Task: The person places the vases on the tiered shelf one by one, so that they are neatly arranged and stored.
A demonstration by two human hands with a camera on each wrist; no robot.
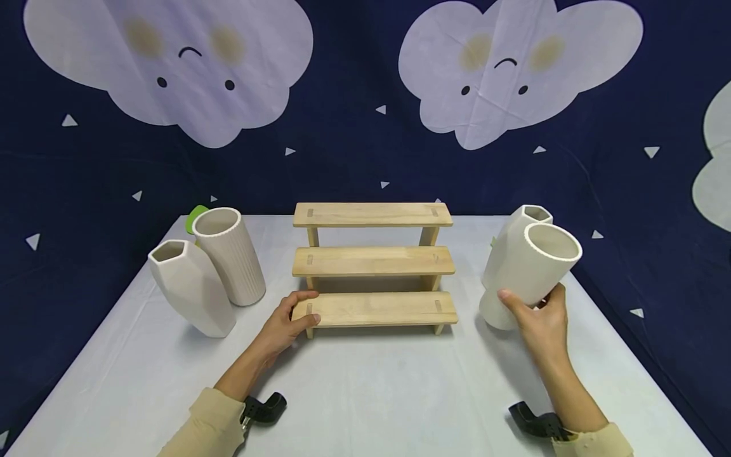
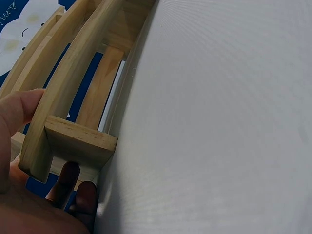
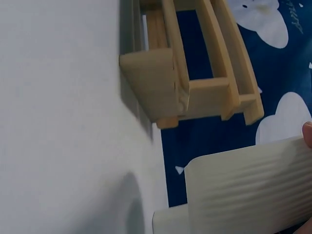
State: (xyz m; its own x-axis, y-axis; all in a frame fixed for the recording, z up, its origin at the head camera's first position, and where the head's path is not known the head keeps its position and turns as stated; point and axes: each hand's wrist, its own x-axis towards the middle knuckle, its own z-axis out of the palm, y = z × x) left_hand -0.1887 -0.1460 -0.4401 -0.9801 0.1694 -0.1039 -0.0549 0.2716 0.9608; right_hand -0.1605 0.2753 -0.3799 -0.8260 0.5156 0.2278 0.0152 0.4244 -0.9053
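Observation:
My left hand [image 1: 288, 320] grips the left end of the lowest step of a three-step wooden shelf [image 1: 374, 261], thumb and fingers about the board's edge. In the left wrist view, some fingertips [image 2: 68, 175] reach beneath the step [image 2: 53, 102], by its short leg. Over on the right, my right hand [image 1: 539, 320] holds a white ribbed vase [image 1: 518, 273] round its side, mouth tilted up and to the right. The right wrist view shows this ribbed vase [image 3: 243, 180] with its base held off the tabletop. Close behind it stands a white faceted vase [image 1: 508, 240], partly hidden.
At the left stand a white faceted vase [image 1: 194, 285] and a white ribbed vase [image 1: 234, 260]. A green piece [image 1: 196, 219] shows behind them. The white tabletop [image 1: 388, 393] ends at a dark blue cloth [image 1: 354, 95] with cloud shapes.

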